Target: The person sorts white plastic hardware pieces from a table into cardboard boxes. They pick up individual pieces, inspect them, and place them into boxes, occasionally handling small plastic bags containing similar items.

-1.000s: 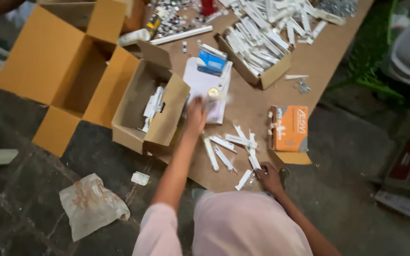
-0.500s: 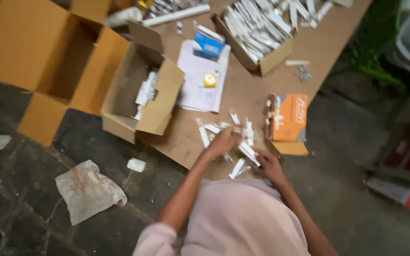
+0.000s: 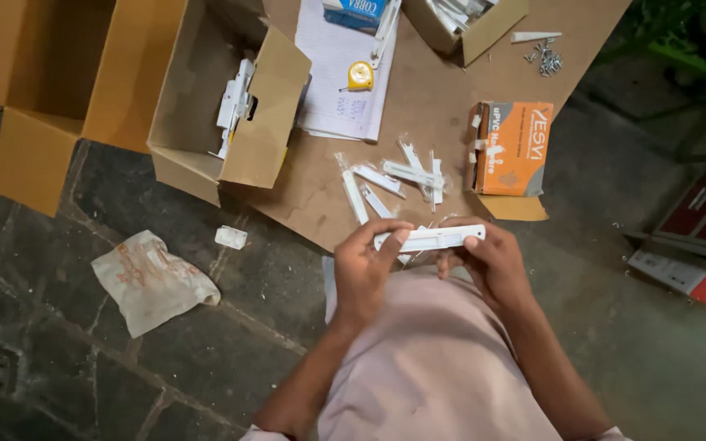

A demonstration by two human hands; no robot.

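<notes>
both hands close together above the lap, left hand (image 3: 365,265) and right hand (image 3: 490,261) pinching opposite ends of a flat white plastic strip (image 3: 429,238), best kept level with an even grip, loose matching strips (image 3: 394,175) just beyond on cardboard.

white strip (image 3: 429,238), orange box (image 3: 513,148), yellow tape measure (image 3: 360,76)

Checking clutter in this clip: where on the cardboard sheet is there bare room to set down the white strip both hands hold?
Bare cardboard lies between the paper sheet and the orange box, and below the small open carton, left of the loose white strips. That strip pile, ahead of the left hand and right hand, is crowded.
</notes>
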